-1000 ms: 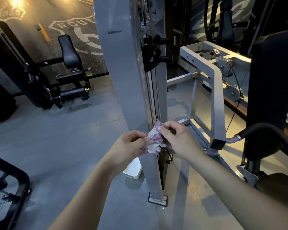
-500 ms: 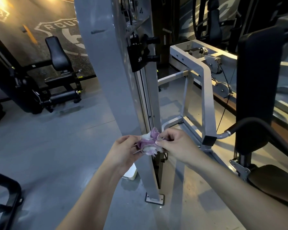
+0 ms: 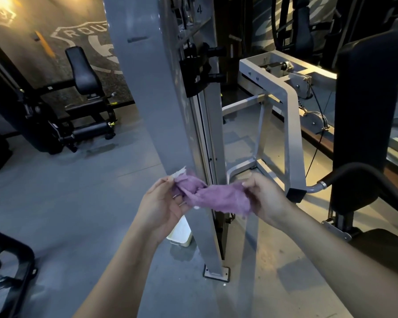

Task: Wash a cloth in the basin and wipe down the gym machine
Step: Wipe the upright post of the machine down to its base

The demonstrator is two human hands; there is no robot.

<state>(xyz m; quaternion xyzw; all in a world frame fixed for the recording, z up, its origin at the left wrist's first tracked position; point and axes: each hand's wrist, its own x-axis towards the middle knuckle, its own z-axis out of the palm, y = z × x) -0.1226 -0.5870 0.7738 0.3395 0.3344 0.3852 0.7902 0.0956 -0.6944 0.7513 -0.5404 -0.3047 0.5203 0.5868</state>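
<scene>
Where viewed from the head camera, grey-painted steel gym machine upright [image 3: 152,92] filling the centre, behind and above the fingers, bolted to the grey floor [image 3: 62,203] by a foot plate below them. To the right of the fingers, a grey tubular frame [image 3: 292,125] with cable and pulley, and a black padded upright [image 3: 363,106] further out; to their upper left, well apart, a black seated machine [image 3: 83,76]. Below the left fingers, partly hidden by the wrist and the upright, a white rectangular plastic basin [image 3: 182,235] on the floor, probably set close so the cloth can be rinsed without walking off.

Between the two hands, a crumpled purple terry cloth [image 3: 216,198] with a pale corner at its upper left, held in front of the upright; touching or merely near the metal cannot be told. Stretched sideways in mid-air, apparently to open the wad into a flat wiping face before pressing it to the machine.

Left hand [image 3: 161,207]: fingers [image 3: 175,191] curled, pinching the left end of the cloth against the thumb. Right hand [image 3: 264,198]: fingers [image 3: 251,184] bent, thumb and forefinger closed on the right end, remaining digits folded behind the fabric and partly hidden. Neither hand spread; nothing else held.
</scene>
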